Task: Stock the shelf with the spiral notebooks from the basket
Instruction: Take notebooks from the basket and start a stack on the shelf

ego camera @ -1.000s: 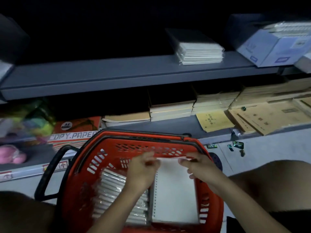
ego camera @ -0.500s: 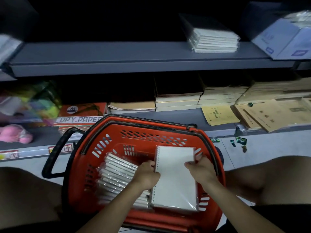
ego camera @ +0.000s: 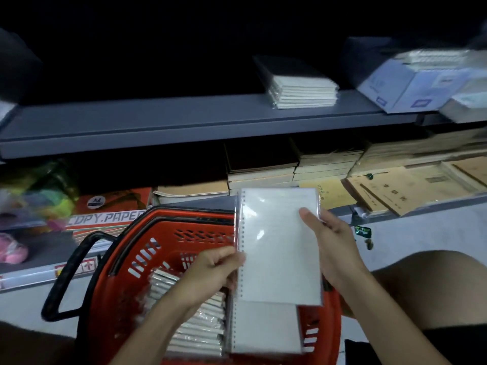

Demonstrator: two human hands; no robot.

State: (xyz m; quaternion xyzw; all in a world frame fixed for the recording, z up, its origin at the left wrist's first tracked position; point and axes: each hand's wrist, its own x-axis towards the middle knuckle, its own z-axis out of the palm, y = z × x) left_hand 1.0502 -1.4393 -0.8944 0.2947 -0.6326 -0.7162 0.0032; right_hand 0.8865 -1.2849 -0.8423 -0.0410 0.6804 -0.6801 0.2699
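1. While both hands hold it, a white spiral notebook (ego camera: 280, 246) in clear wrap stands lifted above the red basket (ego camera: 168, 248), in the lower middle of the frame, with its wire spiral along the left edge.
2. The left hand (ego camera: 213, 275) pinches the spiral edge low on the left side, fingers curled and closed on it.
3. The right hand (ego camera: 329, 246) grips the right edge, the thumb lying flat on the cover and the other fingers behind it, hidden.
4. Below the lifted notebook, a second notebook (ego camera: 266, 327) lies flat in the right part of the basket, partly covered by the first one.
5. A row of wrapped notebooks (ego camera: 200, 330) lies packed in the left part of the basket, under the left forearm.
6. The black basket handle (ego camera: 76, 262) hangs out to the left side.
7. The grey upper shelf (ego camera: 158, 125) crosses the middle of the frame; a wrapped stack of notebooks (ego camera: 303, 93) lies on it at upper right of centre, and a pale blue box (ego camera: 411, 85) sits further right.
8. On the lower shelf, a pack marked copy paper (ego camera: 110, 209) is at the left, and brown paper books (ego camera: 411, 188) are at the right.
9. Bare knees show at the lower corners of the frame.
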